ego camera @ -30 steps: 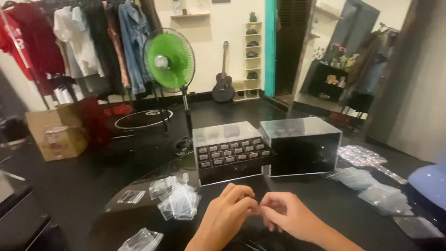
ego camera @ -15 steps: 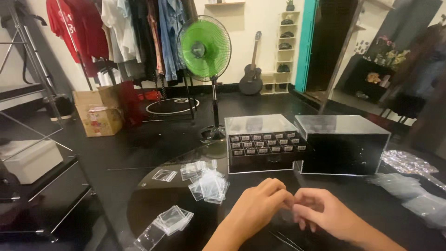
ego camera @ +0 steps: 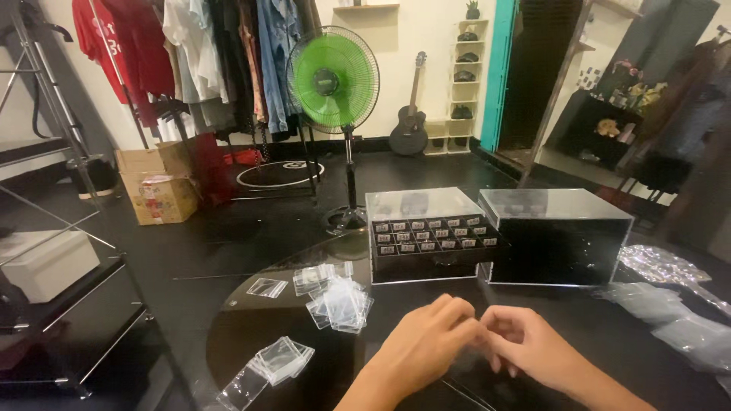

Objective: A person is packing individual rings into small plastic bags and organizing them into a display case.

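Note:
My left hand (ego camera: 426, 346) and my right hand (ego camera: 533, 352) meet fingertip to fingertip low in the view, over a dark round glass table (ego camera: 251, 335). Both have their fingers curled and pinched on a small clear plastic bag (ego camera: 470, 374), whose faint edge shows beneath them. What is in the pinch itself is hidden. Just beyond the hands stands a clear acrylic drawer box (ego camera: 428, 236) with rows of small labelled compartments. A second clear-topped black box (ego camera: 556, 240) stands to its right.
Loose piles of small clear bags lie left of the hands (ego camera: 339, 304) and near the table's front edge (ego camera: 278, 361). More clear bags (ego camera: 670, 304) lie at the right. A green standing fan (ego camera: 333, 80), a clothes rack (ego camera: 198, 53), cardboard boxes (ego camera: 156, 186) and a guitar (ego camera: 410, 122) stand behind.
My view has swung left, so the boxes and fan now sit further right. My hands have stayed joined at the fingertips in about the same place.

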